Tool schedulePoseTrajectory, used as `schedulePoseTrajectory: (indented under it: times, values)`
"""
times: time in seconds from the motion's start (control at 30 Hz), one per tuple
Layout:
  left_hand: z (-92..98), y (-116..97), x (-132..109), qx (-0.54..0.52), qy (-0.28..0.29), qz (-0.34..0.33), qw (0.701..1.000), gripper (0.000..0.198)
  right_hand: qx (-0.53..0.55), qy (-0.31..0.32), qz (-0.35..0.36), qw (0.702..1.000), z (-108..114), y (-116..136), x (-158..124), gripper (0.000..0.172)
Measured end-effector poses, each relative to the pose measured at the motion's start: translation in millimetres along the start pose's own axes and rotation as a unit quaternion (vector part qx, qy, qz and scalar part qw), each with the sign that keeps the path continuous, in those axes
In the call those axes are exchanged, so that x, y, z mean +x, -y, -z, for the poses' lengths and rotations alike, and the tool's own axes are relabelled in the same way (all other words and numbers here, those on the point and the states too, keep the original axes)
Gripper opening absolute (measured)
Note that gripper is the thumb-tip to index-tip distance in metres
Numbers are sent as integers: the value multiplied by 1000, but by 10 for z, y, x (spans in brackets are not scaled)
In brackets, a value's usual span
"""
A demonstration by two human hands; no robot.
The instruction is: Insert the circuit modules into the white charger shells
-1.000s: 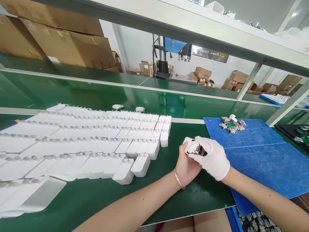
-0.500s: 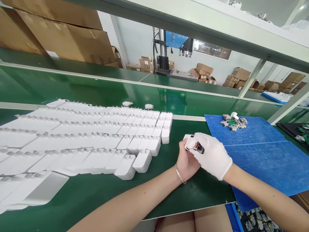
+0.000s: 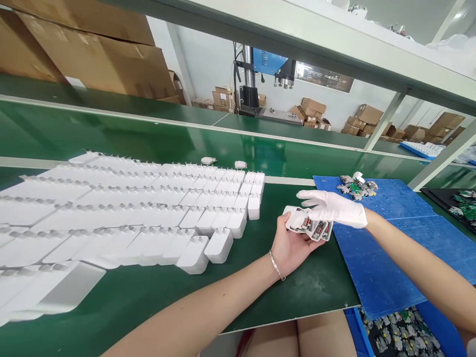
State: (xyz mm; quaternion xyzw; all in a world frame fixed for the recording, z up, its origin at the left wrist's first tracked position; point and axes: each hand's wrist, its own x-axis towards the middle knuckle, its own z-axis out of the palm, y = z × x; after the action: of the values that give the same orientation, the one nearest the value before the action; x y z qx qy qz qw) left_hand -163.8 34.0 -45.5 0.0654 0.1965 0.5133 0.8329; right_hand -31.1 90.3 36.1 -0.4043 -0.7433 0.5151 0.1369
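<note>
Green bench [image 3: 303, 292], blue sheet [image 3: 394, 243] as reference. Left of the sheet, my left hand [image 3: 292, 250] is clamped on fanned white cases [image 3: 298, 220]; my gloved right hand [image 3: 332, 208] has fingers apart (contact unclear). Uneven stacking could let the outermost slip.

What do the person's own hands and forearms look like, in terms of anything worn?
The left hand has no glove; a slim silver-coloured bangle circles its wrist. The right hand wears a plain white glove that ends at the wrist. No sleeve covers the left forearm or most of the right forearm.
</note>
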Motion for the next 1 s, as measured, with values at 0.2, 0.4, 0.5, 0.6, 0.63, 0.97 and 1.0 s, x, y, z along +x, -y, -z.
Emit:
schedulePoseTrajectory:
  times: [0.2, 0.4, 0.5, 0.6, 0.63, 0.97, 1.0]
  values:
    - [11, -21, 4, -2, 21, 10, 1000, 53, -61, 159, -11, 985, 102, -25, 330, 89]
    - [14, -44, 19, 1, 30, 19, 999, 54, -66, 121, 33, 990, 2, -52, 360, 65]
    - [13, -36, 22, 12, 36, 17, 999, 52, -83, 103, 39, 990, -7, -30, 310, 60]
    - [16, -30, 21, 13, 40, 9, 999, 49, -65, 87, 17, 994, -59, 1, 272, 60]
    - [20, -30, 20, 10, 40, 4, 999, 48, -64, 68, 12, 996, -97, 8, 250, 60]
    - [89, 25, 4, -10, 44, 7, 999, 38, -320, -318, 140, 881, -666, -193, -191, 31]
    - [91, 31, -1, -9, 35, 7, 999, 38, -338, -322, 145, 872, -696, -198, -198, 29]
